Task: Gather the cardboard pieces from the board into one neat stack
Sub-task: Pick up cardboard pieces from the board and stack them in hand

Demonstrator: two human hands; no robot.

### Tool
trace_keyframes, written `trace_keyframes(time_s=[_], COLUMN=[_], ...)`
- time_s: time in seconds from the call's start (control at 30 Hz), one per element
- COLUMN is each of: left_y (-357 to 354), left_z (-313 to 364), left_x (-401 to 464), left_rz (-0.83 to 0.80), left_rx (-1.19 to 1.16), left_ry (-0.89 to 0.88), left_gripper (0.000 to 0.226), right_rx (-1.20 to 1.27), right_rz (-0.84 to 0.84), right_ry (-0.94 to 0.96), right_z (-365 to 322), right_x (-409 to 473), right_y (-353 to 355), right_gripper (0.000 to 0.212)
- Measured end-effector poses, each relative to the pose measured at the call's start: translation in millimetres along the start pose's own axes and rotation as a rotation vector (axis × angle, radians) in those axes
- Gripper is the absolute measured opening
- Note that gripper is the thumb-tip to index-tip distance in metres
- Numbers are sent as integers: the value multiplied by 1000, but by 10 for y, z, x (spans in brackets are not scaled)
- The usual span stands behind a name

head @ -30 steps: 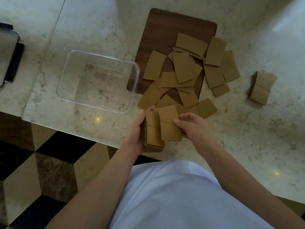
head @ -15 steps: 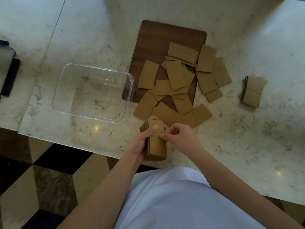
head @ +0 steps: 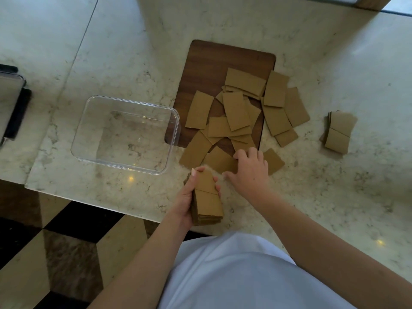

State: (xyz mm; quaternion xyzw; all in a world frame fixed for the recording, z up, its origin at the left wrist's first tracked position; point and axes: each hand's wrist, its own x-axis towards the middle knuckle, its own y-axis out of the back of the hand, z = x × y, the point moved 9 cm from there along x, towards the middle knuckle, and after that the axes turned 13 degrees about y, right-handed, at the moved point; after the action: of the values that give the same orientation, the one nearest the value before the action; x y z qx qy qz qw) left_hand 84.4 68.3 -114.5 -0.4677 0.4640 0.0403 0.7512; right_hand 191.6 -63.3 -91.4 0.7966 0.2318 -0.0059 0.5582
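Several brown cardboard pieces (head: 236, 112) lie scattered over the near half of a dark wooden board (head: 214, 61) and spill onto the marble counter around it. My left hand (head: 189, 197) grips a thick stack of cardboard pieces (head: 208, 199) near the counter's front edge, thumb on its left side and fingertips curled round its right. My right hand (head: 250, 169) reaches over the nearest loose pieces, its fingers bent down onto a cardboard piece (head: 220, 161) just off the board's near end. I cannot tell whether it pinches that piece.
A clear plastic container (head: 126, 134) stands empty left of the board. A second small cardboard stack (head: 338, 132) lies on the counter at the right. A dark tray-like object (head: 11, 103) sits at the far left. The counter's front edge runs just under my left hand.
My right hand has left the held stack and moved forward onto the loose pieces near the board. My left hand keeps hold of the stack.
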Motion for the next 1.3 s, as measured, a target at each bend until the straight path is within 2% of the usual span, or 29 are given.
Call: trace_keyframes(time_s=[0.13,0.23,0.37,0.53,0.6,0.67,0.73,0.83,0.97,1.03,1.2,1.3], left_y=[58,76,46,22,-1,-83,-153,-271,-329,-351,-417,-477], left_z=[-2,-20,-34,-66,-69,-99,-116,-197,-234,-279,-351,-426], left_x=[4,5,1,18,28,49,58,100,107,115,143,156], left_rz=[57,97,100,125,135,120,132,167,188,187,207,184], left_rx=[-10,-2,3,26,49,101,221,351,446,473,456,458], left_ry=[20,43,52,55,52,60,56,40,26,35,35,49], left_gripper=[30,28,27,31,35,35,30,26,22,23,22,22], right_rx=[-53,187,489,743,878,944,950,986,1012,1075,1085,1072], right_rz=[76,-1,-30,-91,-95,-83,-85,-65,-88,-105,-106,-80], right_ry=[59,-19,-151,-249,-302,-319,-314,-329,-365,-393,-435,-478], right_z=[-53,31,231,336,320,302,254,276,332,381,449,505], right_x=[26,-19,-128,-306,-370,-426,-459,-527,-575,-601,-612,-627], right_y=[61,-75,-169,-193,-189,-158,-157,-155,-157,-166,-99,-86], right_gripper=[53,51,28,6,13,11,3,9,6,4,30,24])
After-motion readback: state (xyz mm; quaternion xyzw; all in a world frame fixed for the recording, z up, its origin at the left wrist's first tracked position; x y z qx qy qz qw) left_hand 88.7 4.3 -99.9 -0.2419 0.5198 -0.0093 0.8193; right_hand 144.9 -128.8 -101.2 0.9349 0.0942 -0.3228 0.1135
